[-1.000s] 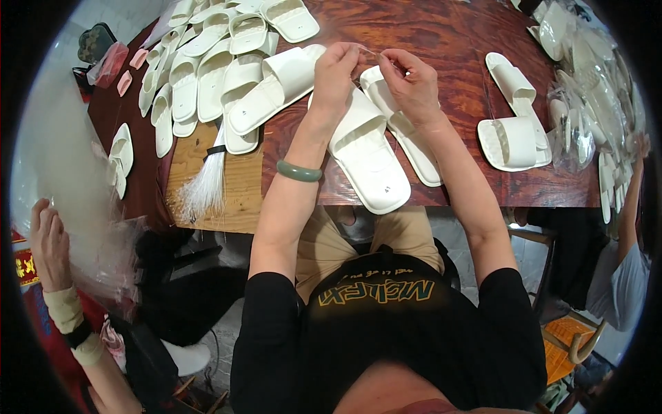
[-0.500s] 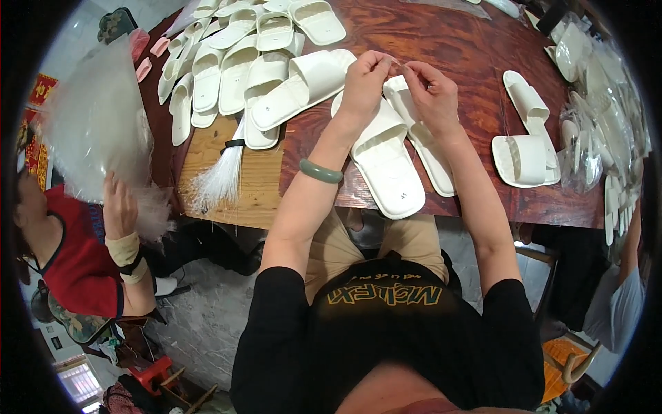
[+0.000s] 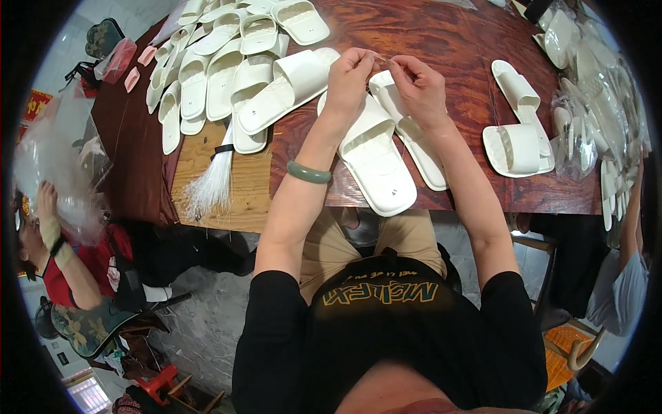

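Observation:
My left hand (image 3: 349,79), its fingers pinched, is raised above the toe of a white slipper (image 3: 378,172) that lies with its heel toward me. Beside it my right hand (image 3: 420,90) pinches too, over a second white slipper (image 3: 418,141). The fingertips of both hands nearly meet. Something thin seems to run between them, too fine to make out. A jade-green bangle (image 3: 309,172) circles my left forearm. Close to my left hand, another white slipper (image 3: 276,103) rests tilted on the pile.
More white slippers (image 3: 224,69) are heaped at the left. A black-banded bundle of white strands (image 3: 210,181) lies on bare wood. Two slippers (image 3: 518,148) overlap at right, beside bagged slippers (image 3: 576,131). At left, a co-worker's hand (image 3: 47,200) touches clear plastic (image 3: 65,172).
The co-worker at left has leaned away from the table, with the clear plastic moved left and lower. My view has shifted slightly; my hands keep their pinch over the slippers.

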Tool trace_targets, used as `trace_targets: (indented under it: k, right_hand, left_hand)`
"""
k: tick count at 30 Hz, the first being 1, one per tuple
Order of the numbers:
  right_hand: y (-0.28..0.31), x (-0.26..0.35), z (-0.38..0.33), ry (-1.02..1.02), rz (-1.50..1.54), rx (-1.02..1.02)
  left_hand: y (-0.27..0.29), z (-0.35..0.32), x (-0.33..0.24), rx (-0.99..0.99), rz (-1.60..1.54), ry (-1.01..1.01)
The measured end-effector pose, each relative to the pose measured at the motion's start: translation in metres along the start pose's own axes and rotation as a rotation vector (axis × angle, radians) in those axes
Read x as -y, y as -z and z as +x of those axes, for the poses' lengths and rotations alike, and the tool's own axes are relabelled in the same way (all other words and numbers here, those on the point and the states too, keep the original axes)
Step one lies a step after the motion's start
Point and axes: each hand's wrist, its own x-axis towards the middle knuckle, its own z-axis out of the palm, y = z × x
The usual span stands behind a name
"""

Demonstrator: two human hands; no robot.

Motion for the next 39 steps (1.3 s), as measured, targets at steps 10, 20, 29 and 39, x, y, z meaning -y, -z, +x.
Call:
trace_targets:
  k: [10,20,29,39]
  right_hand:
    - [-0.002,0.003,0.002,-0.006,0.025,-0.026]
    - [0.0,0.005,0.002,-0.052,0.027,0.012]
    - [0.001,-0.003,0.002,-0.066,0.057,0.008]
    - [-0.002,-0.007,0.004,-0.037,0.119,0.017]
  left_hand:
    - [-0.003,-0.001,-0.001,-0.002,0.03,-0.01]
    - [0.001,0.001,-0.001,0.041,0.108,-0.022]
    - [-0.002,0.0,0.003,0.005,0.153,-0.068]
    - [0.0,-0.001,-0.003,0.005,0.17,-0.05]
